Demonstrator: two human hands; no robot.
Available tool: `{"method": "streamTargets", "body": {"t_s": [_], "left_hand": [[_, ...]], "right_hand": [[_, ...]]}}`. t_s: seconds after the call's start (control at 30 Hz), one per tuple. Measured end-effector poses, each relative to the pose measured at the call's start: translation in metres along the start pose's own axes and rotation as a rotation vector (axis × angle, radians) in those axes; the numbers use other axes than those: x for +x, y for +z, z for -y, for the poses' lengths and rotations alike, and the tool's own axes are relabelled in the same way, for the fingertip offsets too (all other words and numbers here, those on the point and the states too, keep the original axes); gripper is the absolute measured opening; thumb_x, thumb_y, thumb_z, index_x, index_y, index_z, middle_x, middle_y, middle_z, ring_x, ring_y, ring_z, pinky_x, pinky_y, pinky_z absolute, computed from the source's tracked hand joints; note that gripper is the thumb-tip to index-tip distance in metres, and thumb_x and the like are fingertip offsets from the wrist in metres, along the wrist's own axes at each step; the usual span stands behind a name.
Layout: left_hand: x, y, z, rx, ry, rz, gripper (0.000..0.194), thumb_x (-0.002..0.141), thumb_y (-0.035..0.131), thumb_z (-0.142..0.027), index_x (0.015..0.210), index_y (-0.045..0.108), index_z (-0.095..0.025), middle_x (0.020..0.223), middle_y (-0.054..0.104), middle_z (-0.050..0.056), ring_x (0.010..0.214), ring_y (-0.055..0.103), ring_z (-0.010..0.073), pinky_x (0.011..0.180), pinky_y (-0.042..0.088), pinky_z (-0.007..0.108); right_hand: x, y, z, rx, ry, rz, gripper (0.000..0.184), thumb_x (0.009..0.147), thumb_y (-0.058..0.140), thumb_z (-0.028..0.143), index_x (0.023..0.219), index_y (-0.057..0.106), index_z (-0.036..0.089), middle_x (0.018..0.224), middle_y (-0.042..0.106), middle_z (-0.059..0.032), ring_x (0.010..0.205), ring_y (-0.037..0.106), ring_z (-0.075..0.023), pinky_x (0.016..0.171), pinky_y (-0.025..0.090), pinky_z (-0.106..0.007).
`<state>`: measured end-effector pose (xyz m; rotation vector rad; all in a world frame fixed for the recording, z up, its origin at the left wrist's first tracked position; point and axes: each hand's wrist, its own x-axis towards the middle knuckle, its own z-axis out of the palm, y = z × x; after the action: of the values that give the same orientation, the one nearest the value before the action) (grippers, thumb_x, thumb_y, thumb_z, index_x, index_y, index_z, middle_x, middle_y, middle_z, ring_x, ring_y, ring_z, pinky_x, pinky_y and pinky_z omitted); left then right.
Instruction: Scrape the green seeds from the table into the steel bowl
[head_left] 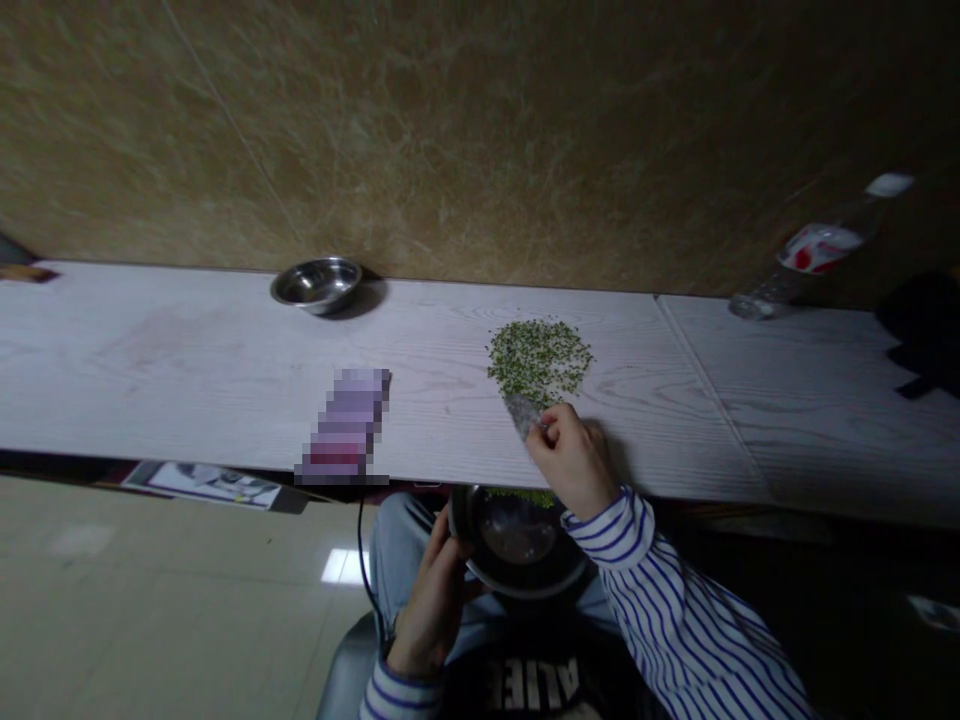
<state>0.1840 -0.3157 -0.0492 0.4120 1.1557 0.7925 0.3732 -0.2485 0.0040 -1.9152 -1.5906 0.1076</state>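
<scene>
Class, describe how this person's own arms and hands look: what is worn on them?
The right sleeve and left sleeve are white with narrow dark-blue stripes; the right one ends in a striped cuff at the wrist. The right hand and left hand wear no gloves.

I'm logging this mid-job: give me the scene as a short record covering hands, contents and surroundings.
left hand: gripping the dark bowl below the counter
right hand: pinching a grey flat piece
green bits: spread on the counter beside that piece; more inside the dark bowl
metal bowl: on the counter, near the wall
bottle: far right, white-capped
purple item: pixelated, identity unclear
</scene>
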Motion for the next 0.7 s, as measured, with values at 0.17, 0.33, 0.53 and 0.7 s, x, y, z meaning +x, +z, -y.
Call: {"method": "streamTargets", "body": {"t_s": [0.17, 0.33, 0.53, 0.7], "left_hand": [[-0.002, 0.005, 0.0, 0.025, -0.005, -0.013, 0.069, 0.071, 0.063, -0.03, 0.139, 0.051, -0.029, 0.137, 0.059, 0.006, 0.11, 0.059, 0.026, 0.063, 0.05, 0.026], [-0.003, 0.011, 0.0, 0.039, -0.013, 0.004, 0.073, 0.073, 0.061, -0.031, 0.144, 0.044, -0.03, 0.138, 0.058, 0.007, 0.108, 0.058, 0.0261, 0.061, 0.05, 0.028], [-0.003, 0.014, -0.001, 0.042, -0.029, -0.003, 0.074, 0.069, 0.063, -0.029, 0.141, 0.048, -0.028, 0.131, 0.062, 0.007, 0.097, 0.06, 0.0236, 0.058, 0.048, 0.027], [-0.003, 0.013, 0.0, 0.026, -0.029, -0.009, 0.077, 0.067, 0.064, -0.03, 0.142, 0.047, -0.028, 0.125, 0.064, 0.007, 0.092, 0.061, 0.0228, 0.056, 0.046, 0.026]], "right_hand": [[0.004, -0.01, -0.014, 0.015, 0.018, 0.006, 0.006, 0.08, 0.053, 0.026, 0.084, 0.057, 0.024, 0.052, 0.062, 0.0031, 0.049, 0.06, -0.0182, 0.052, 0.038, -0.028], [0.008, -0.021, -0.025, 0.11, 0.031, 0.059, 0.01, 0.082, 0.053, 0.03, 0.086, 0.059, 0.023, 0.056, 0.064, 0.0017, 0.048, 0.059, -0.0166, 0.049, 0.039, -0.026], [0.005, -0.038, -0.036, 0.128, -0.061, -0.014, 0.015, 0.087, 0.054, 0.031, 0.094, 0.063, 0.021, 0.068, 0.071, -0.0024, 0.053, 0.063, -0.0163, 0.051, 0.045, -0.026], [-0.001, -0.045, -0.042, 0.023, -0.187, -0.082, 0.014, 0.09, 0.054, 0.026, 0.097, 0.065, 0.019, 0.08, 0.075, -0.0067, 0.069, 0.071, -0.0197, 0.062, 0.051, -0.027]]}}
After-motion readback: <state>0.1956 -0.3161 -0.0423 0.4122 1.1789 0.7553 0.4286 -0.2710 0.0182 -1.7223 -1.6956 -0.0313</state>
